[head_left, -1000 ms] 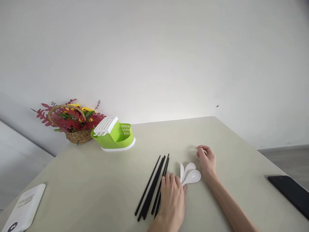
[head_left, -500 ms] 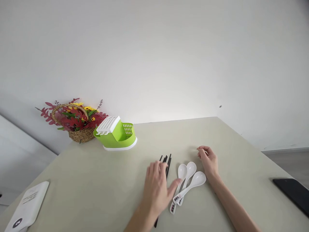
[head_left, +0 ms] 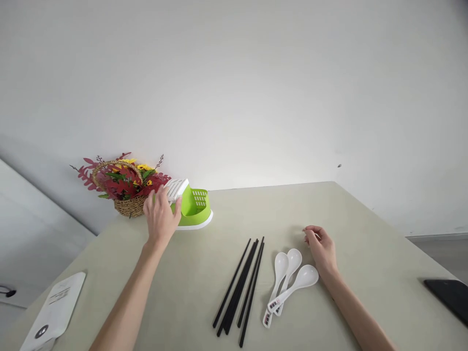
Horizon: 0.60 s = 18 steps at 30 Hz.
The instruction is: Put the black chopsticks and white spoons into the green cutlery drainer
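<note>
My left hand (head_left: 161, 217) reaches far across the table and closes around the near side of a green cutlery holder (head_left: 193, 207) with a white slotted top. Several black chopsticks (head_left: 241, 287) lie in a loose bundle at the table's middle. Three white spoons (head_left: 288, 280) lie just right of them, bowls pointing away. My right hand (head_left: 321, 248) rests on the table beside the spoon bowls, fingers loosely curled with nothing in them.
A wicker basket of red and yellow flowers (head_left: 124, 185) stands at the back left next to the holder. A white packet (head_left: 54, 314) lies at the table's (head_left: 365, 224) near left edge, a black phone (head_left: 448, 295) at the right edge. A wall rises behind.
My left hand has left the chopsticks and spoons and moved up and left to the green holder. The spoons now lie fanned out in full view. My right hand has barely moved.
</note>
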### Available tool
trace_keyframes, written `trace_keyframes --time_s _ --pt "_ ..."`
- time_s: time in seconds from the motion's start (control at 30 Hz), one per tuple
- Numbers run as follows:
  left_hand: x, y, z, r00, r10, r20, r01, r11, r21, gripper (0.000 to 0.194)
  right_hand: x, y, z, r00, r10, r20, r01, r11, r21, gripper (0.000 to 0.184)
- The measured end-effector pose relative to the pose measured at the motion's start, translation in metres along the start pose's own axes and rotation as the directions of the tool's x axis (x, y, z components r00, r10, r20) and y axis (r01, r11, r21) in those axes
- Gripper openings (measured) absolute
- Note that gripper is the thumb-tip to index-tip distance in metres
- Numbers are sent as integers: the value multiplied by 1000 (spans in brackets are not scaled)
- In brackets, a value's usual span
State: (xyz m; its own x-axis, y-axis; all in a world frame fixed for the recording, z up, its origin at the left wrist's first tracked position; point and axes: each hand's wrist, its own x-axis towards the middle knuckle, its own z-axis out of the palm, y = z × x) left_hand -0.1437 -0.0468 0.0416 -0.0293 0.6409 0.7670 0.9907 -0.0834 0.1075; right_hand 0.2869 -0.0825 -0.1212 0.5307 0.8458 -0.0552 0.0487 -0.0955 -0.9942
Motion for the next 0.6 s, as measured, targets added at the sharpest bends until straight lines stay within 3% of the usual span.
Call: trace_keyframes --time_s 0.2,0.6 --pt "-11 -9 16 1000 -10 -4 10 998 -59 55 2 4 -1 1000 -3 8 3 1000 -5 23" --pt "-11 17 10 999 -35 19 37 996 -85 53 2 4 0 999 -29 19 29 1000 0 26"
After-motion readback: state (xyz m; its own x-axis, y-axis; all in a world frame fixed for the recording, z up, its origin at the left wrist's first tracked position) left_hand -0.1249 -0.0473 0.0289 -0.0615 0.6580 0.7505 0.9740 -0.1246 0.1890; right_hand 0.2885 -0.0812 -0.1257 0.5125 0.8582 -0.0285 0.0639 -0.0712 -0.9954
